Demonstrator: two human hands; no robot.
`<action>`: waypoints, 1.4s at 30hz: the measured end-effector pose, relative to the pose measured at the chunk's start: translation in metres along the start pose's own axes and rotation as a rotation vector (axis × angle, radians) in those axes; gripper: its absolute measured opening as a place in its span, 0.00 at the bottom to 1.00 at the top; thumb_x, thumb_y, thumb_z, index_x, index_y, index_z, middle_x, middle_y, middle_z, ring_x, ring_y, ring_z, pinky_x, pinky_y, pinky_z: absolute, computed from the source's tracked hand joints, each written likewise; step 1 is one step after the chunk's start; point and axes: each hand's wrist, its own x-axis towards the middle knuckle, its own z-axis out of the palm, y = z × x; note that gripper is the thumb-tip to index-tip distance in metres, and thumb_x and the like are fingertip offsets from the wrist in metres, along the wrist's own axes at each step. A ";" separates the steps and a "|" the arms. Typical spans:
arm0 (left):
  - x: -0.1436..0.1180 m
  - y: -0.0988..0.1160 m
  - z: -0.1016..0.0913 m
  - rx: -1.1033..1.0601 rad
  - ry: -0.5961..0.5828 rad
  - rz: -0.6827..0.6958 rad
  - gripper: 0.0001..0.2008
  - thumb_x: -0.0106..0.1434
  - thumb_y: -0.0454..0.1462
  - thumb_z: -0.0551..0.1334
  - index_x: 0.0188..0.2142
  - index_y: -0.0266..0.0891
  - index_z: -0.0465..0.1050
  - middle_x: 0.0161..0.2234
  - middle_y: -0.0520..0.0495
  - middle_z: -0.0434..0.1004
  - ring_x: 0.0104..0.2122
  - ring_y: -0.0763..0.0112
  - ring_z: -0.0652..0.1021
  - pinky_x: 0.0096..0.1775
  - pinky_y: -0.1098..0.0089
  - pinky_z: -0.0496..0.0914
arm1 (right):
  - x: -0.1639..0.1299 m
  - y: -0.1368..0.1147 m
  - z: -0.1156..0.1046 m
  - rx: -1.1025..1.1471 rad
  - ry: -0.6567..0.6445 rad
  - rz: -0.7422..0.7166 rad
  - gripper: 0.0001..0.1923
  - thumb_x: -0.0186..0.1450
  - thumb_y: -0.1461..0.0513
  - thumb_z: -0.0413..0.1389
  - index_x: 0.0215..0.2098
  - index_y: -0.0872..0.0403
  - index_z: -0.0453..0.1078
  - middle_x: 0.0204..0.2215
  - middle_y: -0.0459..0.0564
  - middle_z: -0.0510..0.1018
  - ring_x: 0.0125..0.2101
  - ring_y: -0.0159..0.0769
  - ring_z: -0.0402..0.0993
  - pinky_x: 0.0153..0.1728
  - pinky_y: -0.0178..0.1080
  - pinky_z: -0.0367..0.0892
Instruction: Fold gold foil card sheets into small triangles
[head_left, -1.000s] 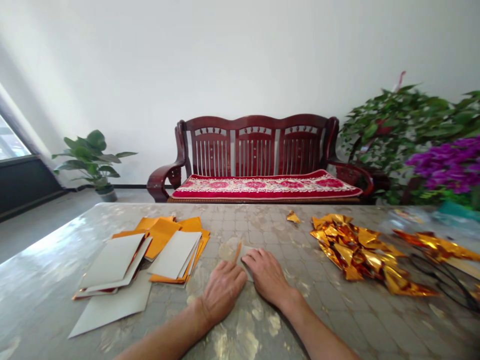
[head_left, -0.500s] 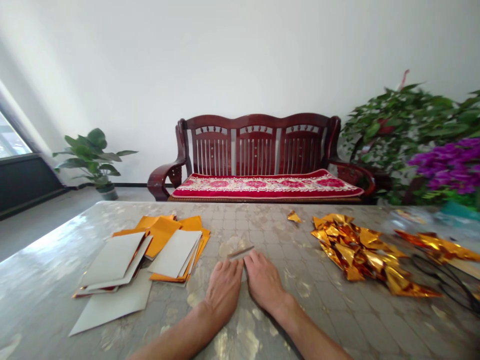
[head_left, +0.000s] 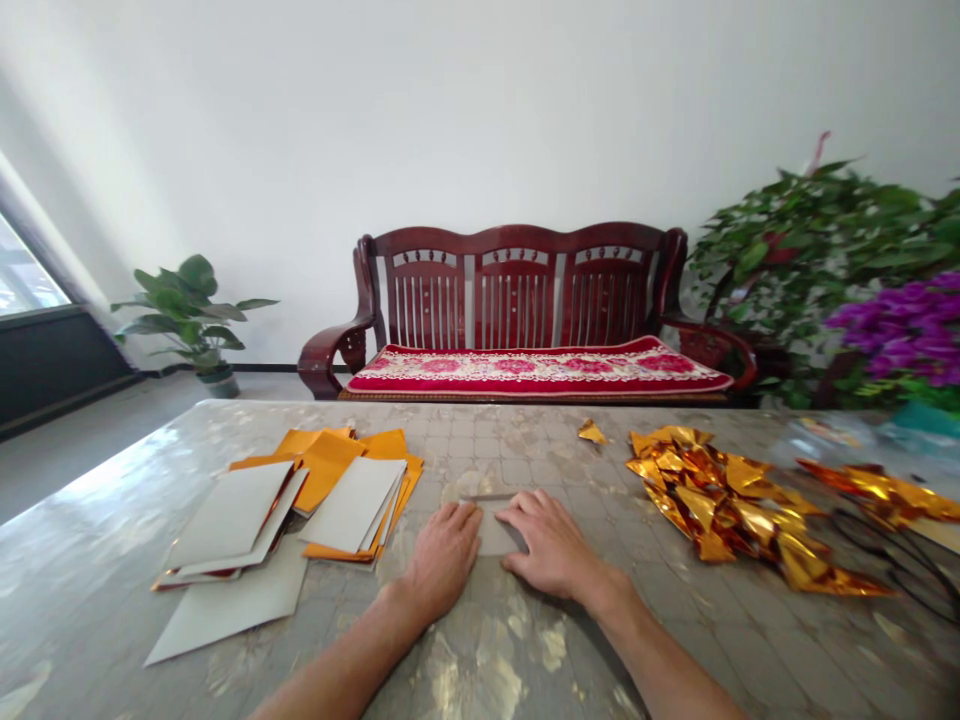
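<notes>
A: Where are the person's hands?

B: Low in the middle of the frame. The left hand (head_left: 444,552) and the right hand (head_left: 551,545) lie flat, palms down, a little apart, both pressing on a small grey sheet of paper (head_left: 496,527) that lies on the bench (head_left: 525,660). Neither is closed around anything.

A: What lies around them?

B: Left of centre, a loose stack of grey and orange sheets (head_left: 300,510). Right of centre, a heap of folded gold foil pieces (head_left: 720,505), with one stray gold piece (head_left: 591,432) just above it. A red wooden sofa (head_left: 517,320) stands behind, at the centre of the frame.
</notes>
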 end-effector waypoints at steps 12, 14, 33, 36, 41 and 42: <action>-0.007 0.001 -0.016 -0.035 0.028 0.034 0.11 0.64 0.37 0.59 0.47 0.44 0.70 0.48 0.46 0.74 0.50 0.59 0.71 0.52 0.59 0.64 | 0.005 0.001 0.011 -0.095 0.072 -0.026 0.08 0.68 0.62 0.52 0.36 0.51 0.74 0.37 0.49 0.75 0.43 0.38 0.68 0.44 0.38 0.60; -0.005 -0.001 -0.016 -0.041 0.013 0.033 0.12 0.64 0.33 0.58 0.46 0.44 0.70 0.47 0.47 0.75 0.48 0.60 0.72 0.51 0.60 0.64 | 0.003 0.002 0.007 -0.075 0.049 -0.025 0.06 0.66 0.59 0.55 0.38 0.50 0.74 0.38 0.48 0.75 0.43 0.38 0.68 0.43 0.38 0.60; 0.001 -0.015 -0.005 -0.126 0.051 -0.057 0.13 0.73 0.39 0.50 0.43 0.44 0.74 0.39 0.48 0.79 0.43 0.66 0.76 0.47 0.67 0.65 | -0.003 0.003 0.003 0.046 0.112 -0.003 0.20 0.59 0.55 0.63 0.49 0.50 0.70 0.44 0.48 0.76 0.46 0.40 0.68 0.47 0.39 0.60; 0.000 -0.016 -0.006 -0.146 0.072 -0.054 0.15 0.73 0.40 0.49 0.43 0.43 0.75 0.38 0.48 0.80 0.43 0.65 0.76 0.47 0.66 0.65 | -0.003 0.008 0.003 0.085 0.119 0.051 0.13 0.65 0.55 0.58 0.45 0.50 0.71 0.40 0.47 0.76 0.43 0.38 0.69 0.44 0.38 0.60; 0.002 -0.016 -0.006 -0.195 0.090 -0.101 0.15 0.72 0.40 0.50 0.43 0.44 0.77 0.38 0.48 0.81 0.42 0.65 0.77 0.46 0.66 0.64 | 0.005 0.012 0.014 0.008 0.162 0.120 0.17 0.74 0.58 0.44 0.35 0.50 0.73 0.32 0.48 0.77 0.38 0.36 0.71 0.39 0.36 0.59; 0.003 -0.016 -0.006 -0.207 0.094 -0.129 0.15 0.72 0.40 0.51 0.43 0.44 0.77 0.38 0.48 0.81 0.42 0.65 0.77 0.46 0.66 0.64 | 0.007 0.012 0.016 0.001 0.175 0.135 0.16 0.73 0.58 0.45 0.35 0.50 0.73 0.32 0.48 0.78 0.38 0.37 0.71 0.38 0.36 0.59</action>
